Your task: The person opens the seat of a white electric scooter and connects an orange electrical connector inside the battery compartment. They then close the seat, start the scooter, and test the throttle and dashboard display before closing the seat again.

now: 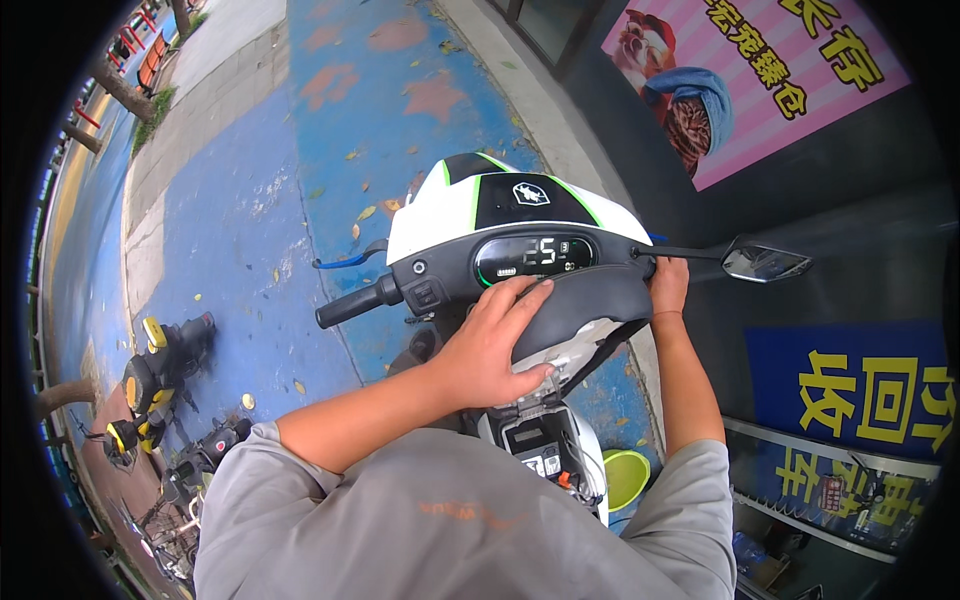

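Head — scooter display (535, 258), white digits (546, 250)

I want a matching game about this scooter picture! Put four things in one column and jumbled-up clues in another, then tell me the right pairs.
Things:
1. Black seat
2. Dashboard display
3. Round basin
4. Mirror

Clues:
A. lit up
B. out on a stalk to the right
C. tipped up, with its underside showing
D. yellow-green

Pairs: 1-C, 2-A, 3-D, 4-B
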A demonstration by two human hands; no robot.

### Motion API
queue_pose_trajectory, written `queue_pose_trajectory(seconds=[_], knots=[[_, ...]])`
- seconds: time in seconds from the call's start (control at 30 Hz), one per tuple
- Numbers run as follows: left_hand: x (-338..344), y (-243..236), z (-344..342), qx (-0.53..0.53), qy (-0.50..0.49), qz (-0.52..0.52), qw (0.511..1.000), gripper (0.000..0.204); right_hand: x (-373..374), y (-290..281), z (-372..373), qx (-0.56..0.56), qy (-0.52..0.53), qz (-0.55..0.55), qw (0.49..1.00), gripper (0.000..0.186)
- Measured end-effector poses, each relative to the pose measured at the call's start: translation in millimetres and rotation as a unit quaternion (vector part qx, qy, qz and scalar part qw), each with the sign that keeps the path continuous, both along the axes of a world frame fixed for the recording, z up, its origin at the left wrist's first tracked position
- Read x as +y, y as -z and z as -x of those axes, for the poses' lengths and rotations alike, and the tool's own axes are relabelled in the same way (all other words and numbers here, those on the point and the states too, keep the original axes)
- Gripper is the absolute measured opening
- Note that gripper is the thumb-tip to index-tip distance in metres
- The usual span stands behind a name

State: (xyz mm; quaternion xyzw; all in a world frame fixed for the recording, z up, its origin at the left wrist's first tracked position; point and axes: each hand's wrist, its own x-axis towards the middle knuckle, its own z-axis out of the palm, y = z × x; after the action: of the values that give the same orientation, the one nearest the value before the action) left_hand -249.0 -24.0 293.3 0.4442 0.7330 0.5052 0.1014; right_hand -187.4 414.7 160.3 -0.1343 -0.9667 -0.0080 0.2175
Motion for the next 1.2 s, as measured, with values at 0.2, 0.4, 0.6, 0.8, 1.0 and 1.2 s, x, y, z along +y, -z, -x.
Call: queue_pose_trajectory(seconds=[0.2,0.4,0.6,0.8,1.0,1.2], knots=[[-11.0,-15.0,-60.3,0.059,0.191,-0.082,0.976,0.099,-0.6,5.7,-4.5,0.025,0.018,-0.012,0.999,0.026],[-12.8,-26.0,-101.9,0.001,0.382,-0.112,0.918,0.079,-13.0,-6.5,-7.1,-0.097,0.038,0.046,0.993,0.018],[5.2,-38.7,-118.9,-0.106,0.537,-0.086,0.832,0.057,-11.8,-17.9,-7.8,-0.184,0.068,0.080,0.977,0.016],[5.6,-36.2,-122.5,-0.213,0.538,-0.063,0.813,0.050,-3.3,-9.5,-0.3,-0.145,0.056,0.057,0.986,0.018],[-72.4,-8.4,-48.5,0.182,0.004,0.074,0.980,0.036,-3.4,-14.2,0.7,-0.142,0.055,0.055,0.987,0.020],[-151.3,42.0,57.1,0.324,-0.213,0.300,0.872,0.081,-1.4,-21.6,7.4,-0.164,0.044,0.070,0.983,0.023]])
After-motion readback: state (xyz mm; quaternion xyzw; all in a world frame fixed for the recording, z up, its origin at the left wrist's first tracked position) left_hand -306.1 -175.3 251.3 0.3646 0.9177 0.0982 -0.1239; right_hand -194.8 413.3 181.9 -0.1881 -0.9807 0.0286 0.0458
